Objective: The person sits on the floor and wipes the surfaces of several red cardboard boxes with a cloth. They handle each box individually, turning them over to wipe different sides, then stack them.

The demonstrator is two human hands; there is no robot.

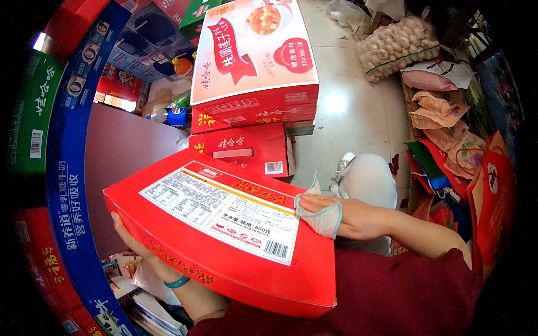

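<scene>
A large flat red gift box (314,269) lies tilted across my lap area, its face with the white printed label turned up. My left hand (134,241) grips its left side from below, the thumb on the edge and a green bangle on the wrist; the other fingers are hidden under the box. Pressed to the box's right part is a thin white cleaning cloth (322,218) with a pale green edge. My right hand (350,215) holds this cloth, fingers laid over it against the surface.
Beyond the box stand stacked red cartons (246,143) with a pink-topped carton (255,84) above. Drink bottles (178,116) stand to their left. A blue display frame (73,168) curves along the left. At right are a net bag of garlic (399,47) and paper bags (440,109).
</scene>
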